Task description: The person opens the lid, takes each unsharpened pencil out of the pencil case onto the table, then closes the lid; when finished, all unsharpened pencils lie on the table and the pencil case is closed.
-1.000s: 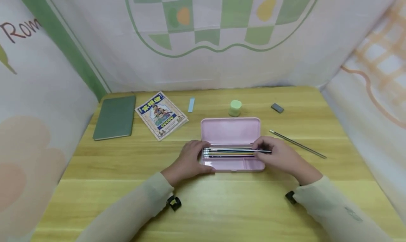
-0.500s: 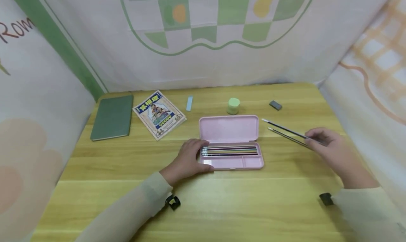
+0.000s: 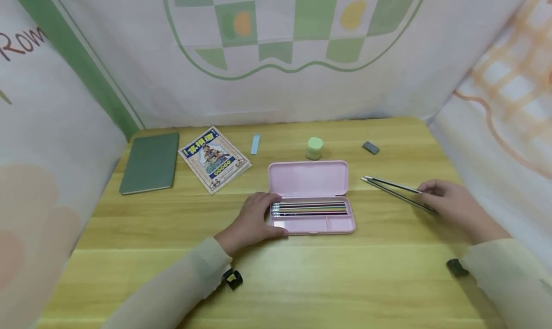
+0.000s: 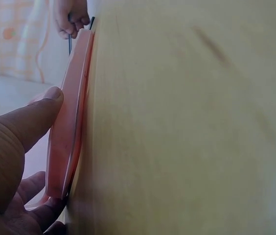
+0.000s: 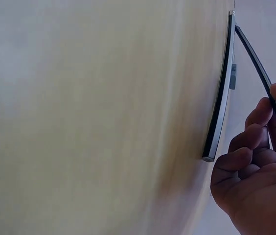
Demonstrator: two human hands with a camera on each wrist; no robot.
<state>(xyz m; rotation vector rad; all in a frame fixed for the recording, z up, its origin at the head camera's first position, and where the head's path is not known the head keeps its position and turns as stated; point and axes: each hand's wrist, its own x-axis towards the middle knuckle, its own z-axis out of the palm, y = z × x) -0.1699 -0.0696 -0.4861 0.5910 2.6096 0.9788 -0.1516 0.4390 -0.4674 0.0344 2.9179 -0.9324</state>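
Observation:
My left hand (image 3: 250, 223) grips the left end of an open pink pencil case (image 3: 308, 179), thumb at its front edge and fingers behind. Several pencils (image 3: 309, 209) lie side by side in the case's back compartment. To the right, my right hand (image 3: 457, 209) pinches a dark pencil (image 5: 260, 68) between thumb and fingers, its end by the palm raised. Below it a second dark pencil (image 5: 218, 103) lies on the table, their far tips close together. In the left wrist view my thumb (image 4: 42, 110) presses the case's side.
Behind the case stand a small light-green pot (image 3: 314, 148) and a grey eraser (image 3: 371, 147). A light-blue strip (image 3: 255, 143), an illustrated booklet (image 3: 214, 159) and a green notebook (image 3: 149, 163) lie at the back left. Fabric walls surround the wooden table (image 3: 302, 281).
My right hand has taken a pencil out of the case and carried it right, then lowered it beside the pencil on the table. My left hand has stayed on the case.

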